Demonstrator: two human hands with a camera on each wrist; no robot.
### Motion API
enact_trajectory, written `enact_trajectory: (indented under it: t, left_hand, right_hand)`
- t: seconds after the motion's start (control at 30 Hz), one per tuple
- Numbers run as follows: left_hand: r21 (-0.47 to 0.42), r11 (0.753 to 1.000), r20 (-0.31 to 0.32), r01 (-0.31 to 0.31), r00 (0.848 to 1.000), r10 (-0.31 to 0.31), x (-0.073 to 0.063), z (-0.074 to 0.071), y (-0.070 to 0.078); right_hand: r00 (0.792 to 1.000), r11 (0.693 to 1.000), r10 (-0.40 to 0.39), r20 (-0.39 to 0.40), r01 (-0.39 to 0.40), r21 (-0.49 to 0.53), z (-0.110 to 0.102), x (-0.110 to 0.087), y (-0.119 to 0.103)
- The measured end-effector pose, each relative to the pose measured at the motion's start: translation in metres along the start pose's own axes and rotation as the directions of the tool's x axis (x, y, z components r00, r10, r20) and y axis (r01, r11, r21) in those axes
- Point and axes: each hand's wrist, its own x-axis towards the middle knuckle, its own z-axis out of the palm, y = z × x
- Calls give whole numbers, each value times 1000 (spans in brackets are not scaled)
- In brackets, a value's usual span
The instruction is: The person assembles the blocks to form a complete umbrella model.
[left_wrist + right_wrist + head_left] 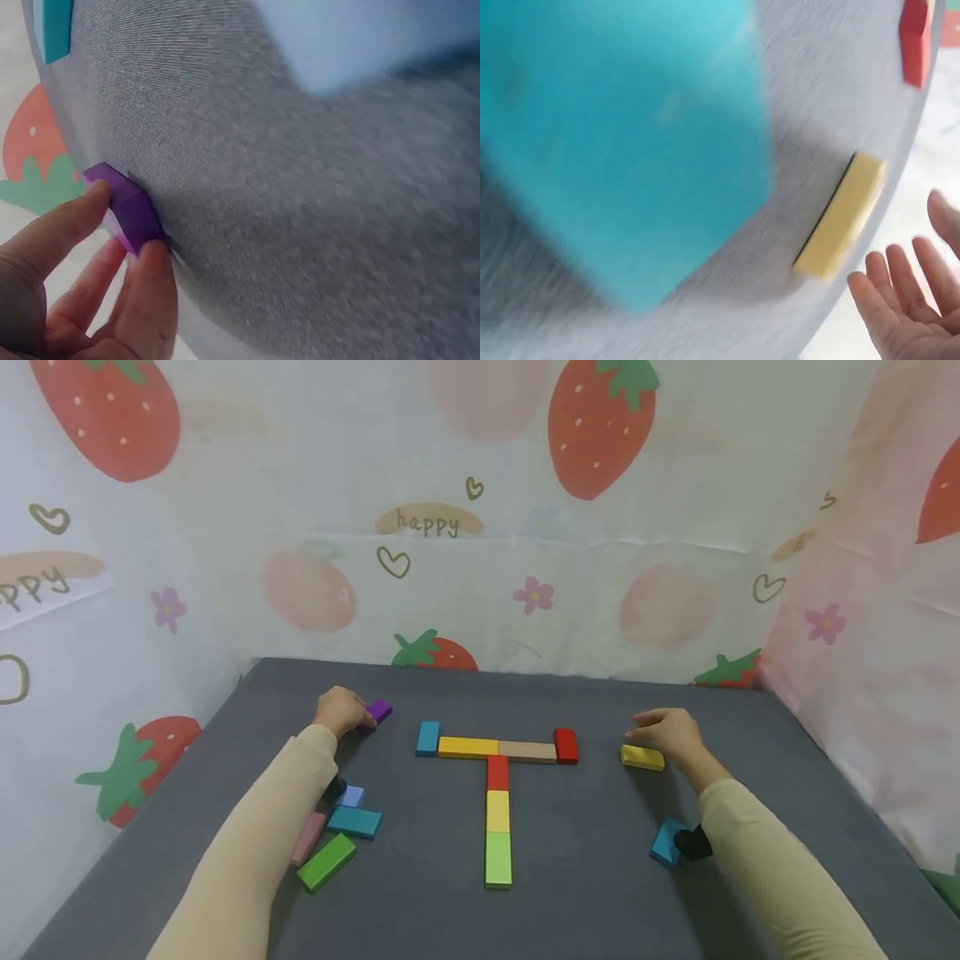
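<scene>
My left hand [342, 710] pinches a purple block [126, 206] between thumb and fingers at the far left of the grey table. In the left wrist view the thumb is on one side of the block and the fingertips on the other. My right hand [667, 732] hovers beside a yellow block [642, 757] on the right, holding nothing. Its fingers [904, 289] are spread and relaxed in the right wrist view, apart from that block. Between the hands, several blocks form a T: a yellow block [468, 747] and a tan block [527, 752] across, a red block [498, 773] below.
A blue block [428, 738] and a red block [566, 746] stand at the T's ends; a green block [498, 860] is its foot. Under the left forearm lie teal [355, 822], green [327, 862] and pink [308, 838] blocks. A blue block [666, 842] lies by the right wrist.
</scene>
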Motion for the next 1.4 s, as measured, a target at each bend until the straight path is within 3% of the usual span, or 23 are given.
enact_trajectory:
  t: [0.27,0.43,0.57,1.0,1.4]
  left_hand:
    - [-18,1000,-31,-23,999,22,17,8,2]
    - [-7,997,-20,-72,997,72,31,21,11]
    - [-51,996,-8,-69,998,69,40,34,19]
    - [-103,992,16,-75,997,77,33,52,50]
    - [-123,990,38,-74,996,80,33,64,58]
  right_hand:
    - [998,995,1,66,6,-97,-9,6,18]
    - [996,989,11,93,2,-146,-11,7,25]
    - [995,986,17,101,0,-169,-12,7,24]
    - [991,975,10,132,19,-220,-13,4,18]
    - [992,976,22,128,6,-217,-13,5,21]
